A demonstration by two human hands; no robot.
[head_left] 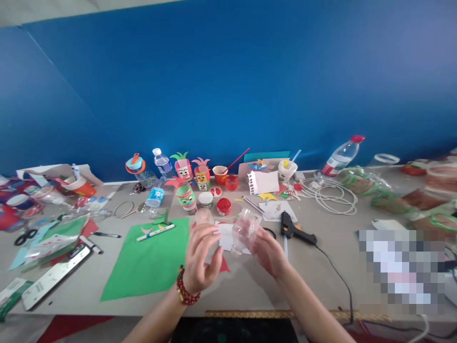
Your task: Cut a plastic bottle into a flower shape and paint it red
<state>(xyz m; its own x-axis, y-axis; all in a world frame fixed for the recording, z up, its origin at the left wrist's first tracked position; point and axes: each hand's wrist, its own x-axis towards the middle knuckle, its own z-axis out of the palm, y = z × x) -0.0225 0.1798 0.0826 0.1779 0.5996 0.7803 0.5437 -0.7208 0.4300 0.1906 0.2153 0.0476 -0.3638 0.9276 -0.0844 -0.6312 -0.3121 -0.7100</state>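
My right hand grips a clear plastic cup, tilted, just above the table near its front middle. My left hand, with a red bead bracelet on the wrist, is raised beside it with the fingers curled loosely; a second clear cup shows just above its fingertips, and I cannot tell whether the hand touches it. Under both hands lie white paper and a red paper scrap.
A green paper sheet with a white marker lies left of my hands. A black glue gun and its cord lie to the right. Decorated paper cups, paint pots, water bottles, a coiled white cable, scissors and a ruler crowd the table.
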